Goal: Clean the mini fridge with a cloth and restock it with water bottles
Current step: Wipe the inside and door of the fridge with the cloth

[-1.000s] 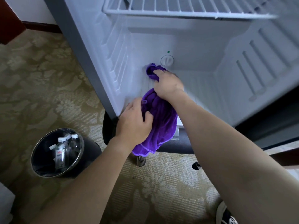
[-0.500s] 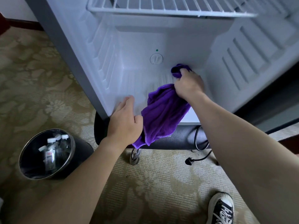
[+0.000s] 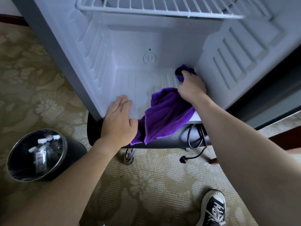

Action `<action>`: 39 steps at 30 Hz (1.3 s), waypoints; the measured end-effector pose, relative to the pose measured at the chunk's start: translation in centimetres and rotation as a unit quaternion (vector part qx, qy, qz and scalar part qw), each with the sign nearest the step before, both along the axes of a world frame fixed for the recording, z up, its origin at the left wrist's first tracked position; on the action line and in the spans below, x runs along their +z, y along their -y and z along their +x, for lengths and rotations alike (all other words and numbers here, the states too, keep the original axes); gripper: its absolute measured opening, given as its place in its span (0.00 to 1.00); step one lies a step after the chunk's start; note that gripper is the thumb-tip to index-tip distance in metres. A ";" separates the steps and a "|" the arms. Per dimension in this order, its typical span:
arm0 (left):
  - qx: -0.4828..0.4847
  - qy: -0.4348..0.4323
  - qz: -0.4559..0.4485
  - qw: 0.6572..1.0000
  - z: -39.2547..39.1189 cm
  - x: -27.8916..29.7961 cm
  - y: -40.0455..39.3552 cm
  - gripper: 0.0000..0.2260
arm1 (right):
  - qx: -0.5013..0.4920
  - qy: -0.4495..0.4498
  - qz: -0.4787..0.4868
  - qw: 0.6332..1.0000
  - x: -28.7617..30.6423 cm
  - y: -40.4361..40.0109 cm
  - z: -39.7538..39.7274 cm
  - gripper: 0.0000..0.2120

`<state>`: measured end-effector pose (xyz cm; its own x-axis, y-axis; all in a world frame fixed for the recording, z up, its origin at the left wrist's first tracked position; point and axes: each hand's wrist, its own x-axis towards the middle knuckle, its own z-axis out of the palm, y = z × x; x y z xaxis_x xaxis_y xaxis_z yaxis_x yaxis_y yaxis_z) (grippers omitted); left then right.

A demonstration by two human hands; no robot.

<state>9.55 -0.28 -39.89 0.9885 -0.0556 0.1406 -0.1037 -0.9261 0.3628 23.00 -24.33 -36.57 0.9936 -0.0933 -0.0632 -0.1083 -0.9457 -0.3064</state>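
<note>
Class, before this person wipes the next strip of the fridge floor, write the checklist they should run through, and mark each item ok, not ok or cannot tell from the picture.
1. Cloth gripped: ok. The right hand grips the purple cloth at the back right corner of the fridge floor.
2. Fridge steadied: ok. The left hand rests flat on the floor's front edge.
3. Floor free of items: ok. Only the cloth lies on it.
4. Cloth tail clear of the power cord: cannot tell; it hangs over the front edge near it.
5. Floor already clean: cannot tell.
6. Water bottles ready: ok, standing in the bin on the left.
</note>
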 end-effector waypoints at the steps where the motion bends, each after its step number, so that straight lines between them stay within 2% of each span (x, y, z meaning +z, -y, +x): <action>1: 0.000 0.000 0.002 1.000 0.0 0.0 0.0 0.29 | 0.003 0.006 0.013 1.000 -0.2 0.3 -0.4 0.25; 7: 0.003 -0.003 0.013 1.000 0.2 -0.3 0.1 0.31 | 0.004 0.037 0.028 0.999 -1.1 0.9 -3.3 0.23; 13: -0.001 -0.005 0.020 1.000 0.0 -0.4 0.2 0.27 | 0.007 0.054 0.056 0.997 -1.5 1.5 -7.0 0.23; 19: 0.023 0.038 0.115 0.992 -1.3 -1.8 0.9 0.28 | -0.024 0.079 0.063 0.995 -1.9 1.1 -9.0 0.23; 25: 0.055 0.050 0.142 0.987 -2.0 -2.7 2.0 0.28 | -0.019 0.099 0.052 0.994 -2.3 -1.5 -9.8 0.22; 31: 0.057 0.074 0.084 0.992 -2.1 -2.9 2.1 0.28 | 0.075 0.105 0.057 0.990 -2.3 -7.2 -10.2 0.27; 35: 0.044 0.138 -0.002 0.989 -1.9 -3.4 1.6 0.19 | 0.129 0.115 0.050 0.984 -2.3 -8.8 -10.2 0.26; 39: 0.049 0.198 -0.063 0.977 -2.0 -3.8 1.4 0.14 | 0.174 0.128 0.049 0.975 -2.0 -9.3 -10.6 0.32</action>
<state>7.55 -1.71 -43.65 0.8547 0.0796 0.5129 -0.1716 -0.8892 0.4240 12.41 -15.04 -38.56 0.9484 0.2459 0.2003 0.3057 -0.8765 -0.3719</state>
